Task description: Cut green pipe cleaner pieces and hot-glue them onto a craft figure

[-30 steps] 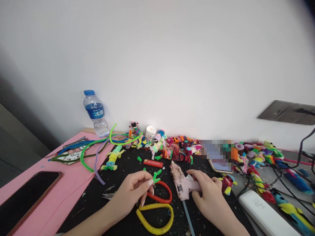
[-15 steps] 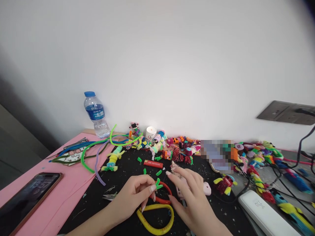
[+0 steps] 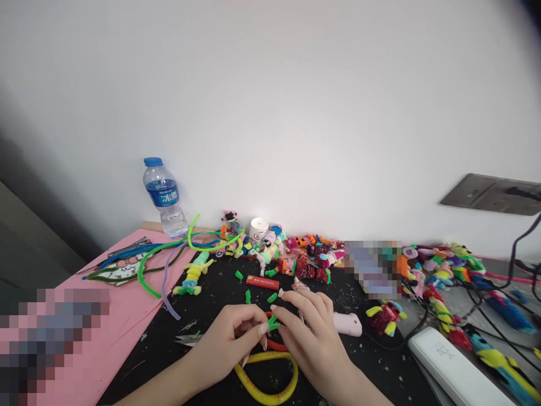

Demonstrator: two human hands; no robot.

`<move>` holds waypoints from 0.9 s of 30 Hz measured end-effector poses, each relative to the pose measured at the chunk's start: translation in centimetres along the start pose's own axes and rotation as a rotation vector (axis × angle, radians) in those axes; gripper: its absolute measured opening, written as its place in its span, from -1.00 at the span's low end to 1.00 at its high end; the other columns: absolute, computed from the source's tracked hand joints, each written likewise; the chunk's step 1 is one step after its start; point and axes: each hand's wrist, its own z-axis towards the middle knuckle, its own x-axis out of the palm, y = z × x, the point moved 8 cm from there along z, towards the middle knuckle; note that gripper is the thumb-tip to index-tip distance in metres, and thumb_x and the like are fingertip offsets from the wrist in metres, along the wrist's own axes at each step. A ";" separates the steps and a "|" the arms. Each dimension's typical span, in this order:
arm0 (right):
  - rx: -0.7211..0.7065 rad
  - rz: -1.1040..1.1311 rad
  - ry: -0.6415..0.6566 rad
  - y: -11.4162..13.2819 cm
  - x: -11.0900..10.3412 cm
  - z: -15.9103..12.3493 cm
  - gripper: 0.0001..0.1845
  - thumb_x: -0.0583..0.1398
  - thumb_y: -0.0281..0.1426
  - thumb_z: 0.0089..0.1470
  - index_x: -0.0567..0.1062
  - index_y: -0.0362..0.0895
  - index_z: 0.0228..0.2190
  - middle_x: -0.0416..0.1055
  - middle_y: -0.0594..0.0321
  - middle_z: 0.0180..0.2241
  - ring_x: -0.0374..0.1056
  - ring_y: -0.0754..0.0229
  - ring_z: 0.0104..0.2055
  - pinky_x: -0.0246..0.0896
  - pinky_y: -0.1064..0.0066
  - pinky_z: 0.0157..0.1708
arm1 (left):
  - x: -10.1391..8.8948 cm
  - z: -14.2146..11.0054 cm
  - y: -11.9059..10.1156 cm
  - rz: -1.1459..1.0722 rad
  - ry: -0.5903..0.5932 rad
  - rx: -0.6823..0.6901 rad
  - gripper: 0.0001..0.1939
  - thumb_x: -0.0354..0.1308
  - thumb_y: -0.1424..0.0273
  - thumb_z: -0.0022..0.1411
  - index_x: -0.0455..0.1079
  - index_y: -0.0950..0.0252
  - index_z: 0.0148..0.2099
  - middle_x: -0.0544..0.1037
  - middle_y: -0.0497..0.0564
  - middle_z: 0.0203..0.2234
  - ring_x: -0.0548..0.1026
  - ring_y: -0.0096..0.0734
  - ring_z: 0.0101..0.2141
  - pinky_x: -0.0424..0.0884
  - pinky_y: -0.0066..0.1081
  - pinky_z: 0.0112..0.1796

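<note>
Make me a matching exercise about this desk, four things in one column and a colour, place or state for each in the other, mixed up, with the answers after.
1. Green fuzzy piece
2. Glue gun
3. Water bottle
4. Oblong device

A. White, lying at the lower right
B. Pinched in the left hand's fingers
C. Pale pink, partly covered by the right hand
D. Blue-capped, by the wall

Right pairs: 1-B, 2-C, 3-D, 4-A

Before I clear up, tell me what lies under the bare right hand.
A pale pink plastic glue gun: its handle and crusted nozzle show past the bare right hand, which hides its middle and anything else there.
</note>
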 end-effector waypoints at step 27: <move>0.094 0.135 -0.004 -0.7 0.5 -1.1 -0.88 0.12 -0.50 0.08 0.46 -0.10 -0.35 0.37 0.12 -0.18 0.26 0.06 -0.15 0.02 0.16 -0.16 | 0.1 0.0 -0.1 0.136 0.007 0.033 -0.75 -0.03 0.34 0.24 0.32 0.37 -0.41 0.41 -0.07 -0.55 0.25 -0.62 -0.66 0.19 -0.59 -0.60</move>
